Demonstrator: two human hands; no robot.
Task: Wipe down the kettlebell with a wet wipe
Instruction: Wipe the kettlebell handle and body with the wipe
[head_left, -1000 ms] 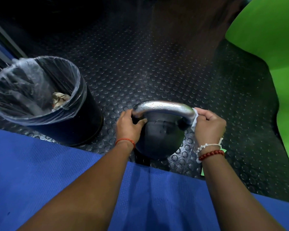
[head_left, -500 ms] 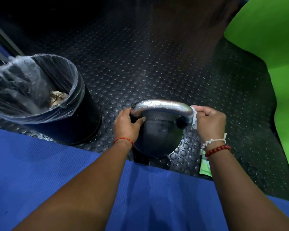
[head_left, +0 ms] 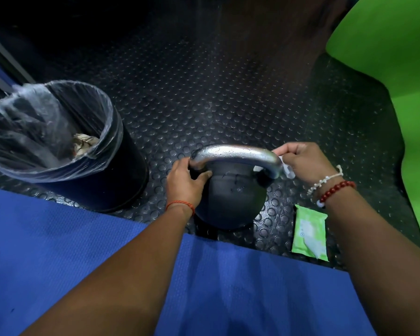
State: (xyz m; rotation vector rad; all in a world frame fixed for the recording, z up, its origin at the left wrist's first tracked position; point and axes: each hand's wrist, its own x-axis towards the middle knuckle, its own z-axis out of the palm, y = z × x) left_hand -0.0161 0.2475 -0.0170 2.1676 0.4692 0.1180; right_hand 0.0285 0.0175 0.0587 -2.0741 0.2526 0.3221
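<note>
Wipe [head_left: 286, 169], pinched in the right hand [head_left: 303, 163], has crept up the kettlebell [head_left: 230, 197] handle's right bend; left hand [head_left: 183, 184] stays clamped opposite, so wiping progresses.

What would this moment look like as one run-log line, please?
left hand: steadying black kettlebell | right hand: white wet wipe on chrome handle | phase: wiping

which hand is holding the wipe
The right hand: it pinches the white wipe against the handle's right end. The left hand grips the other end bare.
</note>
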